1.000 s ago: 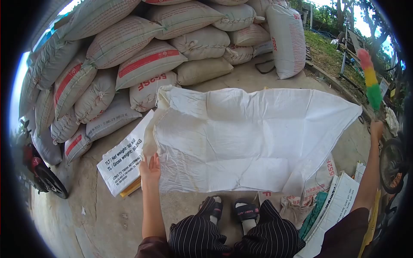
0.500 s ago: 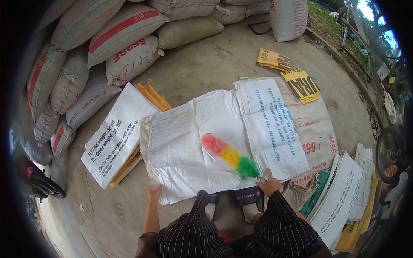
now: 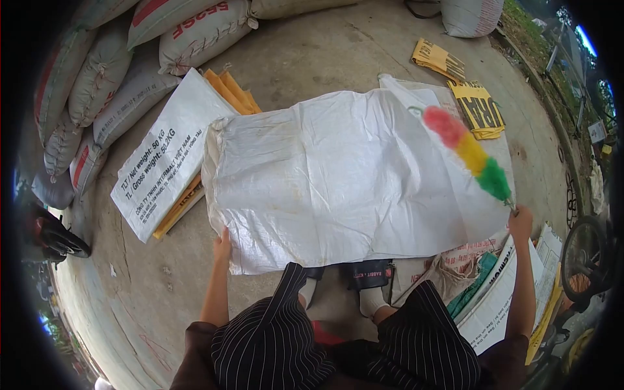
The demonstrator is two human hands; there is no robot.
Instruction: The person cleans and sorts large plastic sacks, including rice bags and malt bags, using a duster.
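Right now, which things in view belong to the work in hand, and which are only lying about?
Seemingly in the work:
white sack, left hand at its edge
tricolour duster, in the right hand

Seemingly just lying about:
filled sacks
yellow folded sacks, untouched, though these may belong too

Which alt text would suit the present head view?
A person's right hand holds a pink, yellow and green duster over a spread white sack; the left hand is at the sack's left edge. Folded sacks lie on both sides, with filled sacks beyond.
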